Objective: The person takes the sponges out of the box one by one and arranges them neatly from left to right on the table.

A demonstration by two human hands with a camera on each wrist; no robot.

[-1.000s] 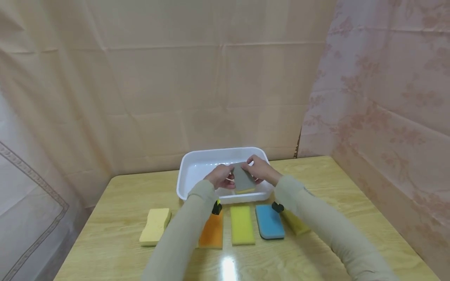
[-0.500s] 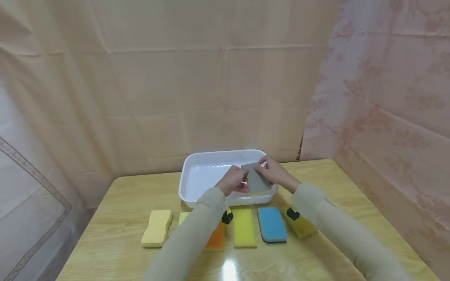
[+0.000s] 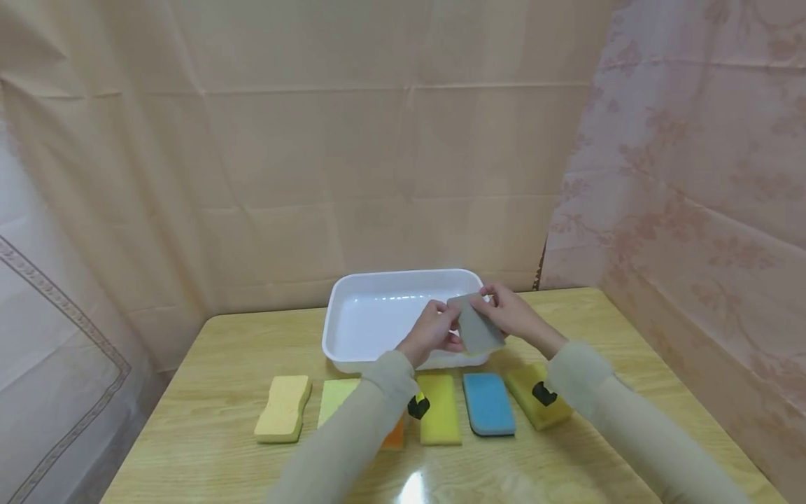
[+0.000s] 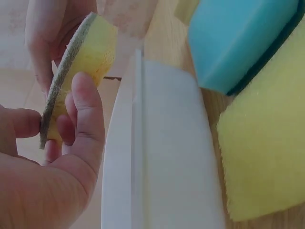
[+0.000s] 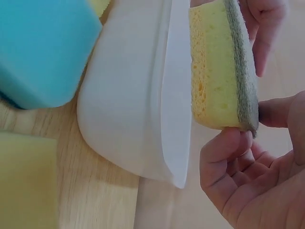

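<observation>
Both hands hold one sponge [image 3: 480,329] over the right front part of a white tray [image 3: 355,329]. The sponge has a grey scouring layer facing up and a yellow porous body [image 5: 209,67] beneath it. On its left side my left hand [image 3: 434,329] pinches it, thumb on the grey layer and fingers against the yellow body. At the far right corner my right hand [image 3: 513,311] pinches it between thumb and curled fingers. In the left wrist view the sponge [image 4: 76,71] stands tilted between the two hands, close above the tray's rim [image 4: 138,143].
In front of the tray lies a row: a wavy cream sponge [image 3: 282,409], a pale green one [image 3: 336,395], an orange one [image 3: 393,437] partly under the left sleeve, a yellow one [image 3: 441,413], a blue one [image 3: 489,406], and an olive-yellow one [image 3: 538,413] near the right sleeve.
Both hands have moved right with the sponge, from over the tray's middle to its right front edge. The arms now uncover more of the pale green and olive-yellow sponges.
</observation>
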